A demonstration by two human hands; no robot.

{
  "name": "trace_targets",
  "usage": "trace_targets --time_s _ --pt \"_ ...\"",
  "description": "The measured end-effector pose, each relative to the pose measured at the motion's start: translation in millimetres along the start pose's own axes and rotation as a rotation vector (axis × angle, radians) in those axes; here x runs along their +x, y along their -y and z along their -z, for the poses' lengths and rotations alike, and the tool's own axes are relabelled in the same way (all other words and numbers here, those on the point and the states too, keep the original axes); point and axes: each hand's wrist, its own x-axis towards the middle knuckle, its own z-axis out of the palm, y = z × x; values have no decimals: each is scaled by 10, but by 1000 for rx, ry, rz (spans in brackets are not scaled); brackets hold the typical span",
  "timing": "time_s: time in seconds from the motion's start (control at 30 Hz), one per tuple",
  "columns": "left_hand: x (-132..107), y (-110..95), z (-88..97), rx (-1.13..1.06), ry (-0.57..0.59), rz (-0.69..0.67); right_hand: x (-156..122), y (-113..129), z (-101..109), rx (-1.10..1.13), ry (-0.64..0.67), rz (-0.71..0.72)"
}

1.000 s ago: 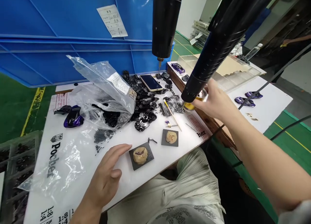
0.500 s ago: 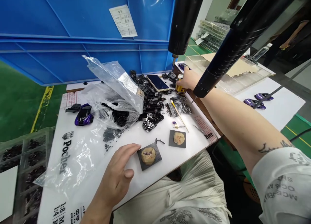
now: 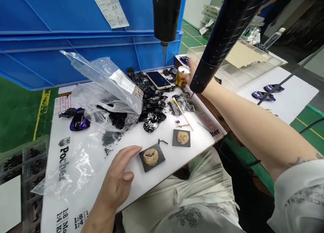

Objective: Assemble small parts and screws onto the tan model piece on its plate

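My left hand rests at the near side of the white board with its thumb apart from the fingers. Its fingertips are beside a dark square plate bearing a tan lump of putty and hold nothing. Far off, my right hand is at the right side of a small yellow can, close to a purple car body. A hanging black power screwdriver covers part of this hand, so its grip is hidden. A second dark plate with putty lies between the hands.
A clear plastic bag, black toy-car parts and a phone cover the board's back. Blue crates stand behind. Another screwdriver hangs above. A yellow-tipped stick lies at right; purple cars sit on a side board.
The view has shifted slightly, so the table things sit a little further left. My right hand has drawn back a little beside the can. My left hand stays by the plate.
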Motion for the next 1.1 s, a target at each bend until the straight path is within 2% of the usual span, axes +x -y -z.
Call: trace_targets --time_s 0.1,0.17,0.27,0.37,0.47,0.67,0.83,0.97,1.03,1.1 --pt "12 -8 -19 -30 -16 -2 -635 -7 170 -13 -38 -63" --pt "24 -20 -35 -52 -22 -5 -1109 -16 191 29 -17 -91" --pt "32 -46 -53 -84 -55 -14 -1718 -35 75 110 125 -158" --pt "13 -82 -64 -122 -121 -24 -2058 -55 -102 151 281 -193" --pt "-9 -113 -77 -133 -160 -38 -2084 -69 -218 131 372 -130" --pt "-16 -136 -97 -99 -181 -10 -1764 -42 -214 -71 566 82" --pt "-28 -132 -99 -77 -182 -12 -1793 -39 -144 -97 550 120" --pt "-16 -127 -101 -51 -157 -29 -1947 -5 -93 -102 462 103" --pt "-7 -128 -103 -37 -150 -27 -1990 34 -75 -52 446 173" --pt "-3 -128 -103 -28 -148 -26 -1994 79 -70 -17 495 258"
